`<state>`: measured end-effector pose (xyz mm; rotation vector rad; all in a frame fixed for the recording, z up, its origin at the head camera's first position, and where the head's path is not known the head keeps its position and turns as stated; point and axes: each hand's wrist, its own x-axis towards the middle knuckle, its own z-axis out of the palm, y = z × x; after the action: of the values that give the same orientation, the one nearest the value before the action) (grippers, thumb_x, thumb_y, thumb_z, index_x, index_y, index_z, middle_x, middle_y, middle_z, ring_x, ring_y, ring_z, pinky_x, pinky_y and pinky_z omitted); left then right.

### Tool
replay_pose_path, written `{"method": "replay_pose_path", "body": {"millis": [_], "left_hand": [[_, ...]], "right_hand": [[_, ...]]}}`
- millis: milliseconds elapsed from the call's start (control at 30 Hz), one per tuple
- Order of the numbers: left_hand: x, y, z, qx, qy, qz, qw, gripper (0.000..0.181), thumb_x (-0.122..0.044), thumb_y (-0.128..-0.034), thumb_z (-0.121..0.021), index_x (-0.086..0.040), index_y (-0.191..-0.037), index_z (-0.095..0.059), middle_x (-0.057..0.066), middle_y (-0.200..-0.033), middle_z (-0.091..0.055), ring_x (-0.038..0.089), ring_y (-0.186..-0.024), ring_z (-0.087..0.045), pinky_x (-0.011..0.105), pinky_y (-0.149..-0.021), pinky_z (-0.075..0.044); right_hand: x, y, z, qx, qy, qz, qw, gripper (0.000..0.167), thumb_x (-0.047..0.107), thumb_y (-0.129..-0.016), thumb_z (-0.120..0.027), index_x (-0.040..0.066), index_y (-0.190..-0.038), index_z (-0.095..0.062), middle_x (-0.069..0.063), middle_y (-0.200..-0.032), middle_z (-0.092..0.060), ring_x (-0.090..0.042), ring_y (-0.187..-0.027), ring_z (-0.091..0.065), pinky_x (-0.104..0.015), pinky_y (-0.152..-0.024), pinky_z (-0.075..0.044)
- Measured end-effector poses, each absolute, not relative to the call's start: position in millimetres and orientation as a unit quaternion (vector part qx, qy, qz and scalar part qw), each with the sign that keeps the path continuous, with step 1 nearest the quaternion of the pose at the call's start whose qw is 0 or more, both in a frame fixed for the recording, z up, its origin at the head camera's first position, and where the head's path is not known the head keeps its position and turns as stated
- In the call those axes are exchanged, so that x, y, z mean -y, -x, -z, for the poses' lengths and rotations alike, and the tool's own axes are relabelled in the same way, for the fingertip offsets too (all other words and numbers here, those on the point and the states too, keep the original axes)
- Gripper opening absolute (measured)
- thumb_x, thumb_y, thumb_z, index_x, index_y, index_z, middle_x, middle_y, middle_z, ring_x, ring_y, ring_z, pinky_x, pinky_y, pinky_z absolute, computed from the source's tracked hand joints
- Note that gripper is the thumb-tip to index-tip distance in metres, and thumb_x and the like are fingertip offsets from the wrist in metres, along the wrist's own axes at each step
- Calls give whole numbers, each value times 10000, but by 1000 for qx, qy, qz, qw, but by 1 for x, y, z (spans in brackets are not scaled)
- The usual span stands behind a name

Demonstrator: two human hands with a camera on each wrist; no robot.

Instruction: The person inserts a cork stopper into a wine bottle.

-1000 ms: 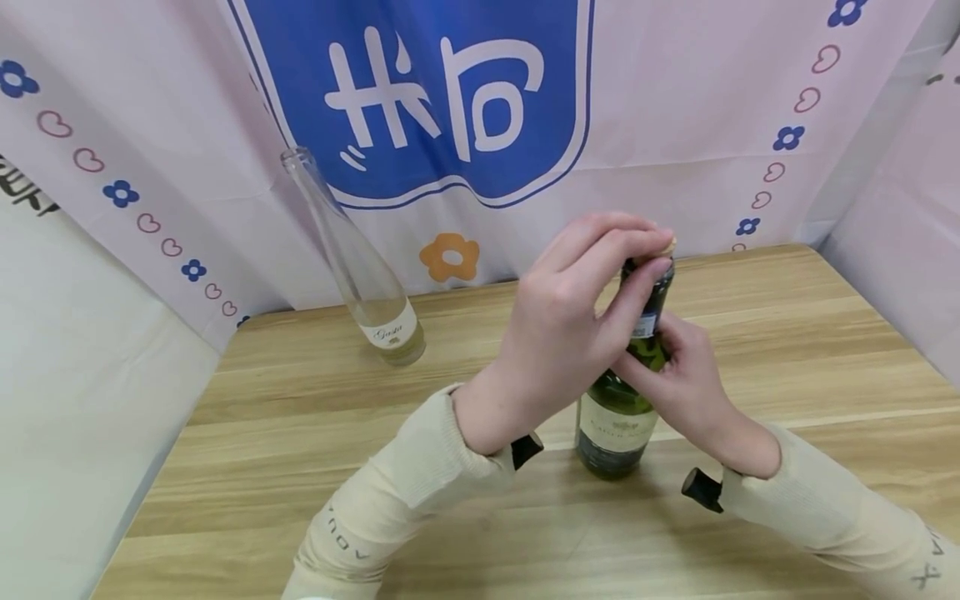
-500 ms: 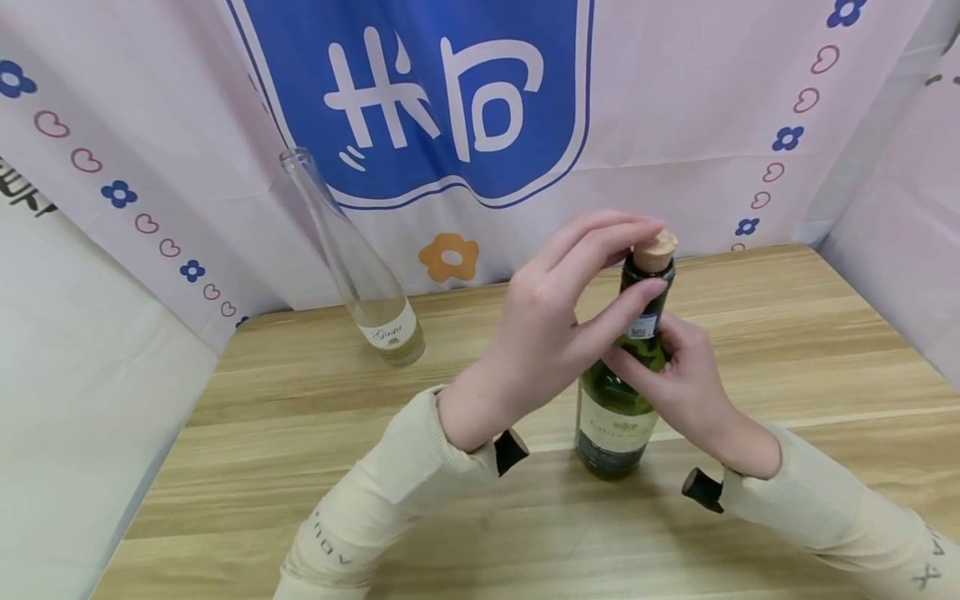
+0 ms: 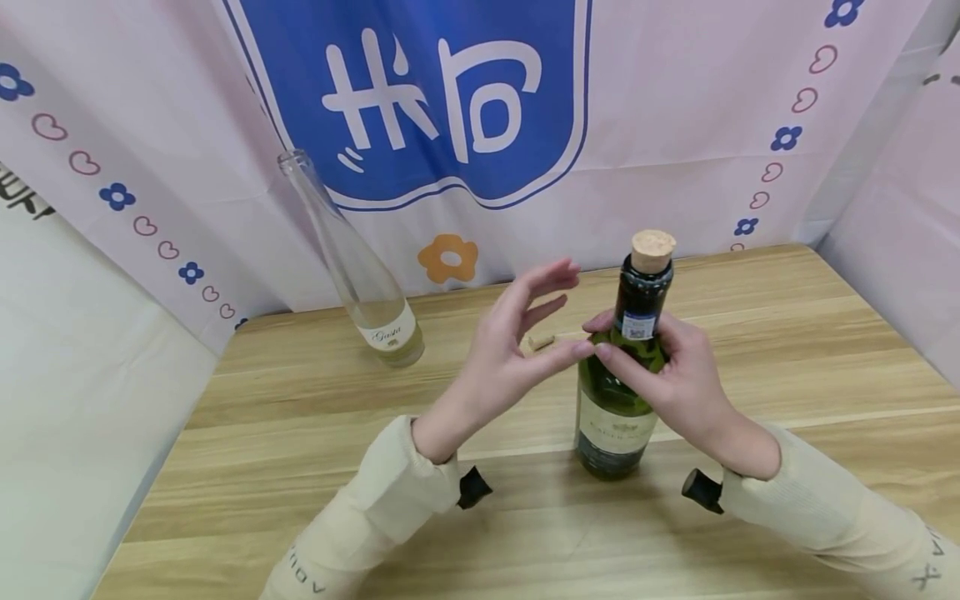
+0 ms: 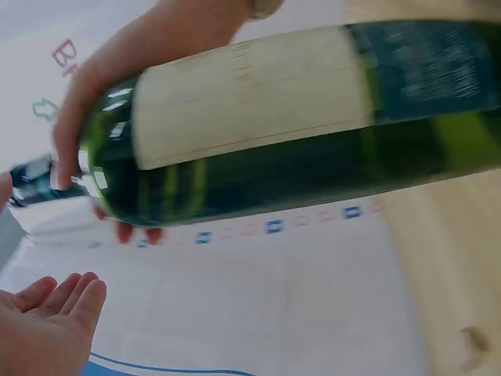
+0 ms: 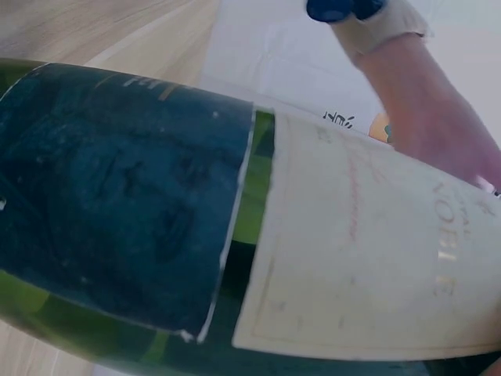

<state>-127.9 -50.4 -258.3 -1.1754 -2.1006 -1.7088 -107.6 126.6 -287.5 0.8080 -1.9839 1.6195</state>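
Observation:
A green wine bottle (image 3: 612,442) with a cream label stands upright on the table. Its neck is dark, and a cork (image 3: 653,250) sits in its mouth with the upper part showing. My right hand (image 3: 686,379) grips the bottle around its shoulder, just below the neck. To the left of it my left hand (image 3: 498,354) holds nothing; its fingers are spread and relaxed, and the thumb tip is close to the right thumb. Whether that tip touches the bottle I cannot tell. In the left wrist view, the left hand (image 4: 51,325) is apart from the bottle (image 4: 258,133).
A tall clear glass bottle (image 3: 367,283) without a stopper stands at the back left of the wooden table (image 3: 285,467). Behind the left hand lies a small loose cork (image 3: 541,342). A printed cloth (image 3: 675,108) hangs along the table's back edge.
My left hand has let go of the cork on the green bottle and moved down and left, leaving the cork fully visible. The right hand keeps its grip, and the bottle stays put.

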Motion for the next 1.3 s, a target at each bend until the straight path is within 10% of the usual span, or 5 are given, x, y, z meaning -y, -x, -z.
{"method": "replay_pose_path", "body": {"millis": [833,1300], "left_hand": [[50,128,358,757,342,538,-146,931,-65,-660,-811,-120,-1399,-248,22,-1398,-351,104,-1270,-343,260,-1052,-281],[33,127,372,765,370,507,-145,783,-138,-681,-807,-143,-1310,-341,-21,-1216,-515,32,-1066,-495,208,-908,-411]], "right_hand": [[-126,108,289,706,-304,-595,233,257,-143,-730,-605,-52,-970,-622,-61,-953,-657,-125,-912,-606,-220,-806,-464],[-125,107,288,705,-291,-607,223,234,-130,-755,-599,-36,-968,-628,-59,-950,-660,-141,-915,-602,-226,-800,-450]]}}
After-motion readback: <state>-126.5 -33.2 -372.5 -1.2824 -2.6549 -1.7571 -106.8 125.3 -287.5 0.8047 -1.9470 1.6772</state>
